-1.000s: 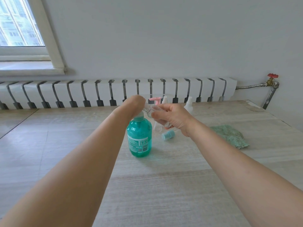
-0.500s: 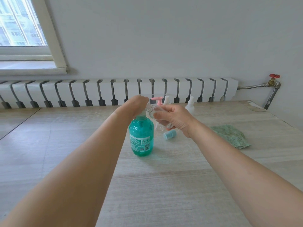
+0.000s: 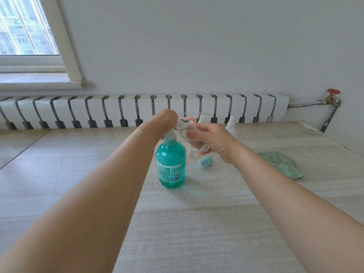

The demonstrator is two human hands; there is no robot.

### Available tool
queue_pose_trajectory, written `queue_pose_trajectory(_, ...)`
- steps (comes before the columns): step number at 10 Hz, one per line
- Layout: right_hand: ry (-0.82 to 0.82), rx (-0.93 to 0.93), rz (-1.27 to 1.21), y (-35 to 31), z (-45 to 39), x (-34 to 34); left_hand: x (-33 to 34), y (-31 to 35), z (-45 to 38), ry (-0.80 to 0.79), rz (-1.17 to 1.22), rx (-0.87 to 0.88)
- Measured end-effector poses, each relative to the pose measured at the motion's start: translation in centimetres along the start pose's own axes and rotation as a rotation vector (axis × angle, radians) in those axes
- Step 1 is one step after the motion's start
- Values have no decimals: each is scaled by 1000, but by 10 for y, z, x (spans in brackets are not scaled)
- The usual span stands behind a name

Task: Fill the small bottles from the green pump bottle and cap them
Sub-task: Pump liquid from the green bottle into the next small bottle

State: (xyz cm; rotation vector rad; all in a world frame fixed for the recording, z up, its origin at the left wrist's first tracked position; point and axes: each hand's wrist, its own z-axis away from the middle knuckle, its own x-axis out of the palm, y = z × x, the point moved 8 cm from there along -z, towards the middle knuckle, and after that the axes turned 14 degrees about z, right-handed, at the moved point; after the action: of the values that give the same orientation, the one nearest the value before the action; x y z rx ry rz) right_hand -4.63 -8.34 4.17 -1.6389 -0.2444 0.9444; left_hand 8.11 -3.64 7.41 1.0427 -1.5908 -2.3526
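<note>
The green pump bottle [image 3: 171, 164] stands upright in the middle of the table. My left hand [image 3: 167, 118] sits on top of its pump head; the fingers are hidden behind the wrist. My right hand [image 3: 211, 140] grips a small clear bottle [image 3: 185, 130], tilted with its open neck at the pump spout. A light blue cap [image 3: 204, 162] lies on the table just right of the green bottle. Another small clear bottle [image 3: 192, 152] stands partly hidden behind my right hand.
At the table's back stand a pink-pump bottle [image 3: 191, 119] and two white-topped small bottles [image 3: 230, 125]. A green cloth [image 3: 281, 164] lies at the right. A white radiator [image 3: 137, 109] runs along the wall behind the wooden table [image 3: 197, 213].
Both hands stay at the pump head with the small bottle at the spout. My view has shifted a little; nothing else on the table has moved.
</note>
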Motion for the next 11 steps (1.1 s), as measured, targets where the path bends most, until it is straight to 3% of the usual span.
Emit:
queue_pose_trajectory(4,-25,-23,69,6,2,1,5,-9,-7,10,-62,2)
queue_pose_trajectory(8,25,-11,65,2,10,-3,-1,0,9,-15,191,87)
queue_pose_trajectory(11,39,-33,64,-2,6,-5,-1,8,4,-7,154,133)
